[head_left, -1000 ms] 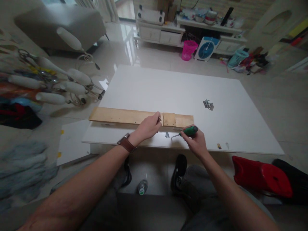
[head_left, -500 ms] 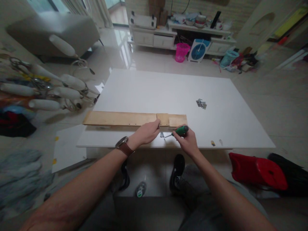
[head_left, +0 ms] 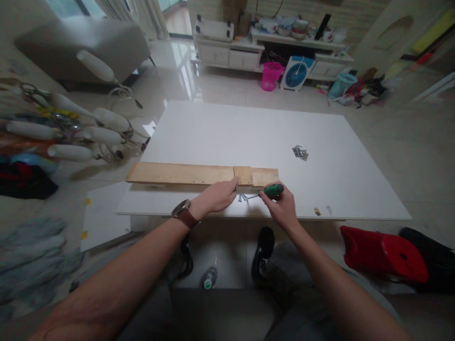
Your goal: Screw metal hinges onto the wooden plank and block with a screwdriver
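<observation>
A long pale wooden board (head_left: 181, 174) lies across the near part of a white panel (head_left: 213, 135). A short wooden piece (head_left: 243, 175) sits on the board toward its right end. My left hand (head_left: 220, 195) is closed at the board's near edge beside that piece, with a small dark thing at its fingertips too small to name. In my right hand (head_left: 282, 208) is a green-handled screwdriver (head_left: 273, 191), its shaft pointing left. The tip is at a few loose screws (head_left: 241, 197) on the panel, just right of my left fingertips.
Metal hinge-like plates (head_left: 300, 152) with screws lie farther back on the panel. Two small bits (head_left: 317, 211) lie near its front right edge. A plastic bottle (head_left: 209, 277) is on the floor between my feet, and a red stool-like object (head_left: 384, 253) stands at right.
The screwdriver tip has moved slightly up among the screws, and its shaft is more level. The screws look more spread out. My left hand stays at the board; the view has shifted slightly.
</observation>
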The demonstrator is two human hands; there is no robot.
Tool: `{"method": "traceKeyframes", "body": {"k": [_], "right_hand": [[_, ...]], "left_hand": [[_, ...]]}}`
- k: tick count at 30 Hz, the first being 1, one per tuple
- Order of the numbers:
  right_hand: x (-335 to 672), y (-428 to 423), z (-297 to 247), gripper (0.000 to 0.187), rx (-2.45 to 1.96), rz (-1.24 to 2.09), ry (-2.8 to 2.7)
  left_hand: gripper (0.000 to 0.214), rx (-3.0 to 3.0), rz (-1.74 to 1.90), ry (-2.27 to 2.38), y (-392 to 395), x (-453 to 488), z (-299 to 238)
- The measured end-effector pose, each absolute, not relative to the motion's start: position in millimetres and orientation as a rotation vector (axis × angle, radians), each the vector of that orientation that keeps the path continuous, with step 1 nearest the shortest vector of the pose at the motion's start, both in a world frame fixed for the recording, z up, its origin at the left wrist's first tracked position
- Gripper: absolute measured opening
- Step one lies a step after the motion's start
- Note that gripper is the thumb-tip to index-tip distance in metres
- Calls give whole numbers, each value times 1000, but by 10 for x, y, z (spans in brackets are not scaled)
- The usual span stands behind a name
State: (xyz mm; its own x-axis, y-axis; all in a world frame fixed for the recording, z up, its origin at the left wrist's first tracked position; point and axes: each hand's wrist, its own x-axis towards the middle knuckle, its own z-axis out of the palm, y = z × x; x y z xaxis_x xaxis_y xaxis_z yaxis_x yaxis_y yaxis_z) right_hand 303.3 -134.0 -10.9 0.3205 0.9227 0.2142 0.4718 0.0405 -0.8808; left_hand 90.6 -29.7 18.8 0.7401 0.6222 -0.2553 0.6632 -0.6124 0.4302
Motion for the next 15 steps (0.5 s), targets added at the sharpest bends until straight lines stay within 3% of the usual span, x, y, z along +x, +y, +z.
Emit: {"method": "traceKeyframes", "body": {"k": [15], "right_hand": [[3065,-1157,21,28,-1596,424,-979]], "left_hand": [[13,2428,-17,975,-302,940,88]]}}
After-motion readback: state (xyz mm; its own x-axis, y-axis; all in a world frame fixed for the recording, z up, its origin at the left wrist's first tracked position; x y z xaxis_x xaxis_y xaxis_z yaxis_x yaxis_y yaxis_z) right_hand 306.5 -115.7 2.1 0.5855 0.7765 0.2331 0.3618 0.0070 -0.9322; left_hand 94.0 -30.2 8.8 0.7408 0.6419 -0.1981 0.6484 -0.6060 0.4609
